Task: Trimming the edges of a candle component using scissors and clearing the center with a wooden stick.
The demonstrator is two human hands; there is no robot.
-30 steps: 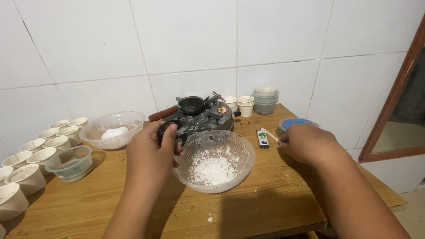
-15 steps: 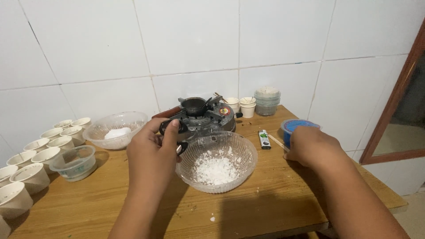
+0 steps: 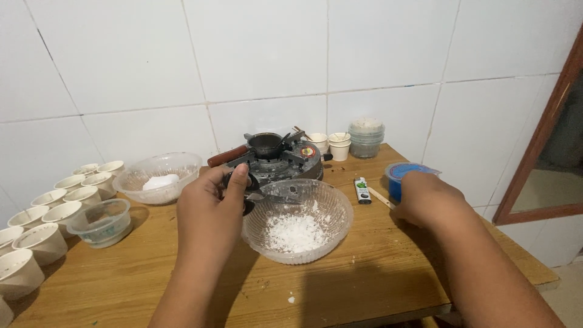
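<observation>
Where the wooden counter (image 3: pixel 139 285) meets the white tiled wall, a curving row of small off-white cups (image 3: pixel 45 215) runs along the left edge, their insides not clear enough to read. Just right of them sits a small clear plastic tub (image 3: pixel 100 223), and behind it a ribbed clear bowl (image 3: pixel 159 177) holds a white lump. The left hand (image 3: pixel 209 209) is curled, thumb up, its fingers closed around the dark knob (image 3: pixel 240 182) at the front of a round, dark metal stove (image 3: pixel 282 165); a small blackened pot (image 3: pixel 266 144) with a reddish-brown handle sits on top. In front of the stove, touching the left hand's side, a wide patterned glass bowl (image 3: pixel 297 220) holds loose white powder. Behind the stove stand two small pale cups (image 3: pixel 331 146) and a stack of greyish tubs (image 3: pixel 366 137). A slim lighter (image 3: pixel 362 190) lies flat beside a thin wooden stick (image 3: pixel 381 197). The right hand (image 3: pixel 428 200) is cupped, palm down, against a round blue container (image 3: pixel 401 176); whether it grips I cannot tell.
</observation>
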